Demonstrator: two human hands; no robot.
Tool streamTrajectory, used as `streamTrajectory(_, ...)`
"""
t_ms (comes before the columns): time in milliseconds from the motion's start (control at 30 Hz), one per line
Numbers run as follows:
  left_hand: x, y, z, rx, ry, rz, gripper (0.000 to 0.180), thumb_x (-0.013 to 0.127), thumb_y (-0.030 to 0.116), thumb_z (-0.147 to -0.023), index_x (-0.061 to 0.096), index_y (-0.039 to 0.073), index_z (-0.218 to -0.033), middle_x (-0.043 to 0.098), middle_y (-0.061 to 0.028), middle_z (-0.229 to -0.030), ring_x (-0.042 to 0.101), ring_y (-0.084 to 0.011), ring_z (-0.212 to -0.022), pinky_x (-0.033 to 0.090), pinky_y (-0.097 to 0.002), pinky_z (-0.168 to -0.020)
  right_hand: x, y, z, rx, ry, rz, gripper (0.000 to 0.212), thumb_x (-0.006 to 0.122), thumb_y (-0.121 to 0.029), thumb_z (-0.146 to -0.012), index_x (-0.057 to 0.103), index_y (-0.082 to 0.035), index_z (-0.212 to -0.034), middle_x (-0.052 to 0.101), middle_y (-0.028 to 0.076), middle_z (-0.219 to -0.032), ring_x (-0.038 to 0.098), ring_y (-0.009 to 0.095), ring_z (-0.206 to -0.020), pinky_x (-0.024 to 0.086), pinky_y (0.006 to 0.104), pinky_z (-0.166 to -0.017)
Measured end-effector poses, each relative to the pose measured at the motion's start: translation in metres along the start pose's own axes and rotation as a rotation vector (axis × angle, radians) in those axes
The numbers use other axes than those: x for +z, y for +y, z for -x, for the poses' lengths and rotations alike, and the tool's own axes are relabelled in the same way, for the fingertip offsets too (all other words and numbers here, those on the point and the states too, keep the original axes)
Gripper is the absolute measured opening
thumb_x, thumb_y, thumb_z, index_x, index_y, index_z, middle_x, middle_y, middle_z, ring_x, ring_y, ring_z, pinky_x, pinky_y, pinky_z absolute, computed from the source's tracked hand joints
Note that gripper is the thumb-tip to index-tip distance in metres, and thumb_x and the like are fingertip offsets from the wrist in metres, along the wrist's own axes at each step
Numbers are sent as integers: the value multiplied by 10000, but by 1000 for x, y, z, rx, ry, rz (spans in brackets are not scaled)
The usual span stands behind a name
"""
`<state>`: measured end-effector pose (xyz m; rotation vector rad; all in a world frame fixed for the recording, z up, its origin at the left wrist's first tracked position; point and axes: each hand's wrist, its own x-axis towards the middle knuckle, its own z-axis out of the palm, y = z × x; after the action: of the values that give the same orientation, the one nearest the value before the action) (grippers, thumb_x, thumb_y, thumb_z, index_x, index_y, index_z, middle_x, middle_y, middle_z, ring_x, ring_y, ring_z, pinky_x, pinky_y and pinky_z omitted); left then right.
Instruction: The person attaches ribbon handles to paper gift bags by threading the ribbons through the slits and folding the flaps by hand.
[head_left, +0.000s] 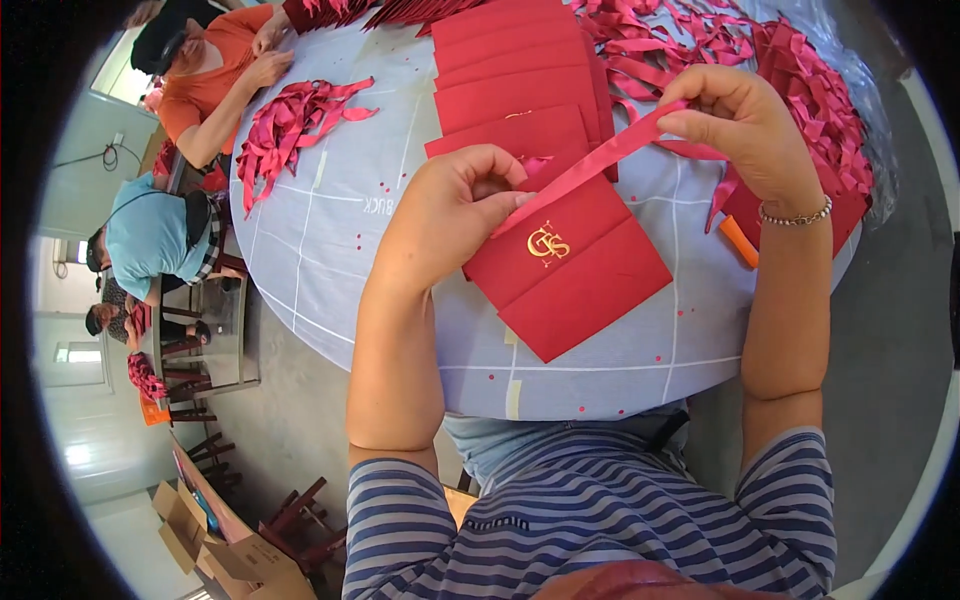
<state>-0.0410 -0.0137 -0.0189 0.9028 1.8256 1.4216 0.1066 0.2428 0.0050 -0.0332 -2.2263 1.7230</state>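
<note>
A pinkish-red ribbon [605, 153] is stretched slantwise between my two hands. My left hand [440, 205] pinches its lower end between thumb and fingers, right at the upper left edge of a red paper envelope [590, 285]. That envelope lies tilted on the table and bears a gold emblem. Up and to the right, my right hand [745, 130] grips the ribbon's other end with thumb and forefinger. Behind my hands lies a fanned stack of red envelopes [510, 65]. Whether the ribbon passes through the envelope is hidden by my left fingers.
A large heap of red ribbons [815, 110] lies at the right, and a smaller ribbon pile [295, 130] at the left. An orange-handled tool [738, 242] rests by my right forearm. A white-lined grey cloth covers the round table [320, 265]. A person in orange [215, 70] sits across.
</note>
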Motion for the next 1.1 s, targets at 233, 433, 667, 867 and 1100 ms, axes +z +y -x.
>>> streamTrajectory(233,-8,3,0,-53,-18,-9,159,615,-4,-910,625,8,-1068,662,21,-871,583,-32,-764,462,-184,-670,23,15,-17,25,167,-616,246,671,-1,-900,628,-11,-1143,656,15,-947,614,90,-840,486,219,-735)
streamTrajectory(433,-7,-4,-5,37,-15,-94,120,643,34,-908,655,-10,-1019,642,19,-781,551,-30,-678,439,-212,-564,35,30,-14,55,144,-695,98,615,-33,-955,634,-29,-1050,648,41,-1007,626,145,-946,519,289,-862)
streamTrajectory(667,-1,-11,-4,192,23,-195,142,704,112,-894,632,10,-959,625,-23,-733,550,-92,-666,452,-285,-590,58,6,-5,122,174,-788,55,496,-118,-1039,535,-87,-1061,596,40,-880,629,155,-824,556,329,-784)
streamTrajectory(867,1,-11,-5,215,35,-319,166,705,132,-882,627,-4,-937,656,-136,-763,620,-201,-702,480,-351,-652,74,-11,7,190,182,-652,78,538,-116,-1018,505,-67,-967,491,15,-634,487,102,-506,463,250,-435)
streamTrajectory(1100,8,-11,-4,232,60,-349,182,708,135,-863,642,-18,-936,660,-186,-788,653,-282,-732,490,-388,-675,67,-7,24,73,-150,-693,111,559,-84,-983,580,20,-952,541,60,-617,472,117,-429,452,248,-402)
